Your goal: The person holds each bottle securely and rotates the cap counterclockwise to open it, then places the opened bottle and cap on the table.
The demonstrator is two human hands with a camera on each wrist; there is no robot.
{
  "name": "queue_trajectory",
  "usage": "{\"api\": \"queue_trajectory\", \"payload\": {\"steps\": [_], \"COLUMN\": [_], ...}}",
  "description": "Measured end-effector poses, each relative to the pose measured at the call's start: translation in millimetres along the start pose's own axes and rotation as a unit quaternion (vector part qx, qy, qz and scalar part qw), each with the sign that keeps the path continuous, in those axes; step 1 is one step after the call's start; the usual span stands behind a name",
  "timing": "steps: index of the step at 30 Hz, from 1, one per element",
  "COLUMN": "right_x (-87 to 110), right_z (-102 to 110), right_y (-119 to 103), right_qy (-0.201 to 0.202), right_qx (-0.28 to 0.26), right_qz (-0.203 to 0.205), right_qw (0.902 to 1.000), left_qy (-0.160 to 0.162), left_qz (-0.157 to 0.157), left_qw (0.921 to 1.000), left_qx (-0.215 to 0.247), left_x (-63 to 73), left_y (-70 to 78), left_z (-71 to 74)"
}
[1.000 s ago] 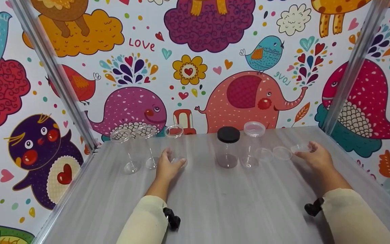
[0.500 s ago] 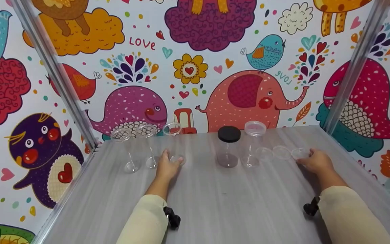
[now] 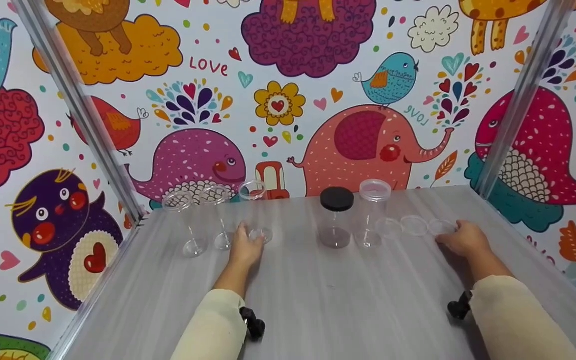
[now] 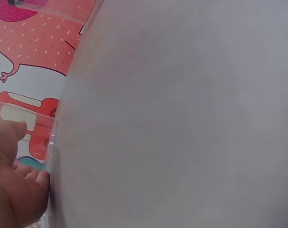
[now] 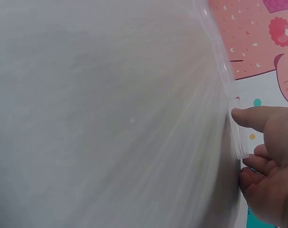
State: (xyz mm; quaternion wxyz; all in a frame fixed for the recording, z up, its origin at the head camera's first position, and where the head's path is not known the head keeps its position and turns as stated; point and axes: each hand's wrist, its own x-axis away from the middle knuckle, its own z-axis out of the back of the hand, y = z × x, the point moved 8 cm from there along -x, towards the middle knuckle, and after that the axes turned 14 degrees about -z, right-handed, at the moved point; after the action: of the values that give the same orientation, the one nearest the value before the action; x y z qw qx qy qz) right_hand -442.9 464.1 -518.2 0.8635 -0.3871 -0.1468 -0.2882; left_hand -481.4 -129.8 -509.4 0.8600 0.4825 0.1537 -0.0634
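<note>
Third in a row of clear jars, one jar (image 3: 254, 210) stands upright on the table. My left hand (image 3: 245, 248) is right at its lower left side; the left wrist view shows the thumb (image 4: 19, 130) overlapping the jar and the fingers apart below, near its base. At the right, my right hand (image 3: 465, 241) holds a clear round lid (image 3: 438, 226) by its right side. In the right wrist view the thumb (image 5: 246, 118) is at one end of this lid and the fingertips (image 5: 250, 164) are at the other. The lid lies flat at the end of a line of lids.
Two more clear jars, one at the far left (image 3: 185, 220) and one beside it (image 3: 220, 215), stand left of my left hand. A jar with a black lid (image 3: 337, 200) and a clear-lidded jar (image 3: 373, 210) stand mid-table. Other lids (image 3: 414, 226) lie alongside. A patterned wall rises behind.
The lid at my right hand was tilted up and now lies flat in line with the others. The third jar has shifted slightly left, and my left thumb has moved left across its base.
</note>
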Motion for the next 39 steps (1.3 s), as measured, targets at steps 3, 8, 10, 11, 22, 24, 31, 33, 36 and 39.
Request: {"api": "queue_trajectory", "payload": {"steps": [3, 8, 10, 11, 22, 24, 31, 33, 36, 39], "right_x": [3.9, 14.6, 18.7, 20.9, 41.4, 45.8, 59.6, 63.1, 68.9, 75.8], "right_z": [2.0, 6.3, 6.7, 6.6, -0.8, -2.7, -15.0, -18.8, -23.3, -25.6], "right_y": [-0.6, -2.8, -4.4, -5.6, -25.4, -29.7, -48.4, -52.9, -60.1, -68.3], "right_qy": [0.004, 0.023, 0.028, 0.029, 0.041, 0.04, 0.034, 0.035, 0.031, 0.032], "right_qx": [-0.003, -0.047, -0.073, -0.086, -0.136, -0.145, -0.168, -0.17, -0.171, -0.167], "right_qz": [0.013, 0.024, 0.025, 0.026, 0.084, 0.089, 0.102, 0.106, 0.115, 0.129], "right_qw": [0.9999, 0.9983, 0.9966, 0.9955, 0.9862, 0.9846, 0.9799, 0.9791, 0.9781, 0.9768], "left_qy": [-0.003, 0.001, 0.007, 0.011, 0.038, 0.03, -0.011, -0.031, -0.065, -0.091], "left_qz": [0.003, 0.001, 0.001, 0.001, -0.058, -0.062, -0.043, -0.035, -0.021, -0.017], "left_qw": [1.0, 0.9999, 0.9999, 0.9998, 0.9968, 0.9964, 0.9963, 0.9952, 0.9923, 0.9884], "left_qx": [0.003, 0.013, 0.015, 0.016, 0.04, 0.05, 0.074, 0.085, 0.104, 0.12], "left_x": [4.3, 11.0, 13.7, 14.9, 25.6, 26.3, 26.1, 26.1, 26.4, 25.6], "left_y": [1.7, 10.5, 15.1, 17.6, 46.7, 49.3, 54.3, 54.9, 55.2, 55.6], "left_z": [2.6, 10.3, 14.1, 16.0, 14.3, 7.9, -22.7, -32.5, -45.7, -58.3]}}
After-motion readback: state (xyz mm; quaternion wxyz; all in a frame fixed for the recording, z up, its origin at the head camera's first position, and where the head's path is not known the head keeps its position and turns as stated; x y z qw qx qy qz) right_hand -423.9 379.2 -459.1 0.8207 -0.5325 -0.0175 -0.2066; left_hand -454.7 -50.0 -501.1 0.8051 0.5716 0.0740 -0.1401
